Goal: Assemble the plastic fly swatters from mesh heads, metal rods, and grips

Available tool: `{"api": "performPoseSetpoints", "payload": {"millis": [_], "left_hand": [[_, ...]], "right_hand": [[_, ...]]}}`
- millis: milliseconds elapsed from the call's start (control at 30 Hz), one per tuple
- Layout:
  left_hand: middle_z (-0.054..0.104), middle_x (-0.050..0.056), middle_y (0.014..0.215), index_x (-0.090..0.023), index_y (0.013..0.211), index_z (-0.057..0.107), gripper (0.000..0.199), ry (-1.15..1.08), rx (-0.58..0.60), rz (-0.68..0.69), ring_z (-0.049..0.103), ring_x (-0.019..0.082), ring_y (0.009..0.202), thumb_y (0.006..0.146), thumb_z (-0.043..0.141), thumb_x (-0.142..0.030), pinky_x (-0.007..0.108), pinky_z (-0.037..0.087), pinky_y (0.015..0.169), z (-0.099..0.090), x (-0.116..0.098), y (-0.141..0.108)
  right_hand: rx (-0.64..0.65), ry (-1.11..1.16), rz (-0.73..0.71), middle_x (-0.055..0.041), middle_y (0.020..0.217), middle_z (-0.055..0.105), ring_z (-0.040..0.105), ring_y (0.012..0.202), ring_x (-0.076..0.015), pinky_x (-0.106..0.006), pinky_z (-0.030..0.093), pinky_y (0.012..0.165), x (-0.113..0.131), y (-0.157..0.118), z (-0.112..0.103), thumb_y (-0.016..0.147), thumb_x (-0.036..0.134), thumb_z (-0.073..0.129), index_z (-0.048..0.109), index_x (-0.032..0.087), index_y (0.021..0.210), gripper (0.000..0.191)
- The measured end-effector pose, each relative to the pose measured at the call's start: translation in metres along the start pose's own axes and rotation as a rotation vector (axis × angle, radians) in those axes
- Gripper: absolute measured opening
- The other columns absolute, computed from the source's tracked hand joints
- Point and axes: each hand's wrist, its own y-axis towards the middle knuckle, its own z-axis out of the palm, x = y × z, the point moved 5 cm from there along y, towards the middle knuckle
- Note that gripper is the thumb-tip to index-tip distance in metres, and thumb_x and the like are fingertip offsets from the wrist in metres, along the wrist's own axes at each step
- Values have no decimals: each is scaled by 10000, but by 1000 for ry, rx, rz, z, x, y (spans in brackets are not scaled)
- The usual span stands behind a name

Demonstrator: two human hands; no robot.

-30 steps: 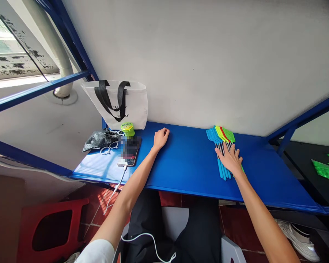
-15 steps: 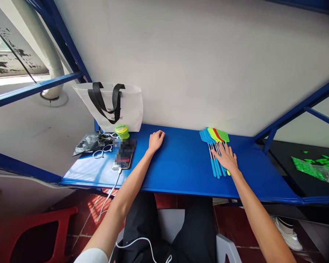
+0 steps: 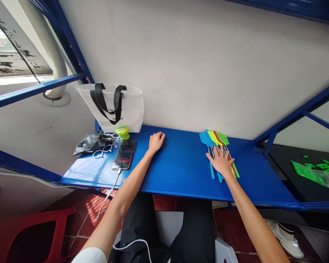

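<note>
Several small fly swatters (image 3: 214, 138) lie side by side on the right part of the blue table (image 3: 178, 164), mesh heads toward the wall and handles toward me. Their heads overlap in blue, yellow, red and green, above thin metal shafts. My right hand (image 3: 222, 162) rests palm down across the shafts and upper handles with its fingers spread, covering part of them. Left of the swatters, my left hand (image 3: 156, 142) lies on the tabletop with its fingers curled in; nothing shows in it.
On the left stand a white tote bag (image 3: 131, 106) and a green tub (image 3: 122, 132), near a phone (image 3: 126, 157) on a white cable, white-rimmed scissors-like loops (image 3: 98, 154) and a black plastic bag (image 3: 87, 143). At far right, a bag of green pieces (image 3: 312, 174) lies on a black surface.
My right hand has shifted slightly left and toward me over the swatters, its fingers spread wider. Red and green handles now show to its right. My left hand stays put.
</note>
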Motion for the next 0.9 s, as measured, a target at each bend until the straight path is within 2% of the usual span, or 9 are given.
{"api": "performPoseSetpoints", "payload": {"millis": [100,400,667,833,900], "left_hand": [[837,72,1059,-256,1044,760,317,2,8,1,754,290,1030,1134,485,-384,384,493,937,-1,-1,-1],[836,68,1050,-252,1041,755,323,16,6,10,750,291,1007,1139,486,-401,386,481,942,1,0,0],[831,75,1070,-253,1044,763,338,24,12,15,743,293,1025,1142,481,-411,383,477,947,2,2,0],[827,74,1069,-251,1041,767,339,41,19,7,733,287,1016,1139,478,-397,391,475,945,2,0,1],[820,80,1069,-251,1034,770,340,54,25,10,727,290,1028,1138,478,-391,393,471,953,3,-1,1]], "right_hand": [[-12,-30,-38,-116,1905,65,65,1711,-545,-891,194,1236,-2,0,2,1041,861,70,169,321,1834,964],[-13,-93,-123,-19,1907,101,102,1731,-458,-802,289,1277,-31,1,3,1092,766,103,149,410,1826,817],[24,-38,-142,-10,1910,71,51,1740,-451,-820,212,1300,-37,1,1,1087,790,105,165,412,1824,830],[-58,28,-118,-70,1912,17,49,1742,-451,-798,153,1328,-44,0,-6,1074,830,106,141,360,1833,894],[-52,19,-88,-92,1910,30,49,1742,-453,-789,147,1334,-46,1,-6,1062,853,115,134,340,1836,928]]}}
